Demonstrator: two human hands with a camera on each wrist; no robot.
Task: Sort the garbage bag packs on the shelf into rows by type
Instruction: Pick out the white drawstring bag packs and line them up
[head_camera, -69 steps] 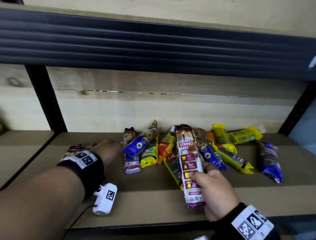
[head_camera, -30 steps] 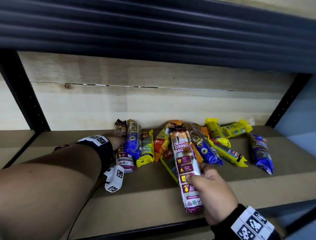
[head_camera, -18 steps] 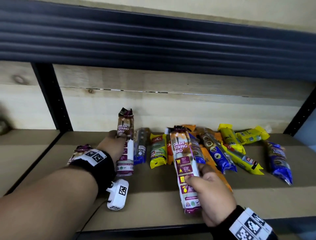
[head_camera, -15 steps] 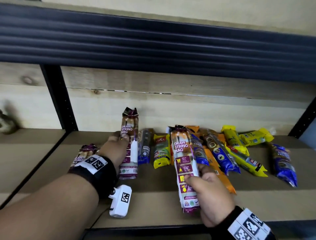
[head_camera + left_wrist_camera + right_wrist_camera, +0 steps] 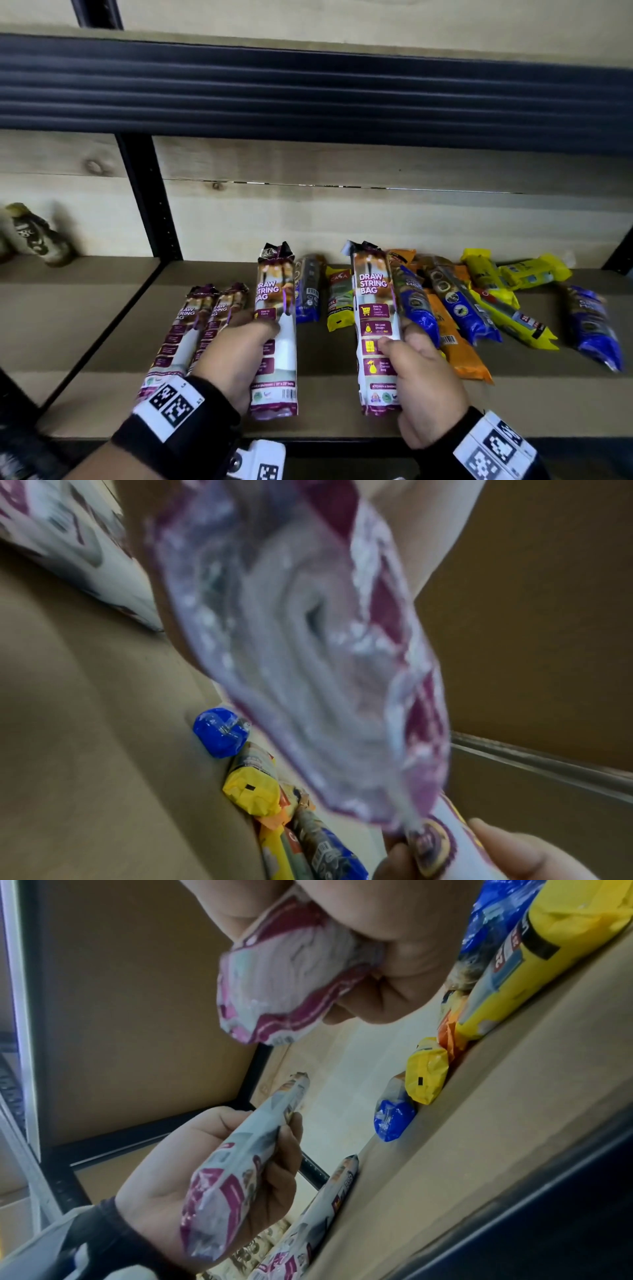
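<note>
My left hand grips a purple-and-white drawstring bag pack and holds it above the shelf; its blurred end fills the left wrist view. My right hand grips a second pack of the same kind, seen from its end in the right wrist view. Two more purple packs lie side by side at the left on the shelf. To the right lie mixed blue, yellow and orange packs, some overlapping.
A black upright post divides this bay from the left one, where a dark crumpled object sits. A dark beam of the shelf above hangs overhead. Wooden boards close off the back.
My left hand has picked a purple pack out of the pile and drawn it left and toward me, beside the two lying packs. The right hand has kept hold of its pack.
</note>
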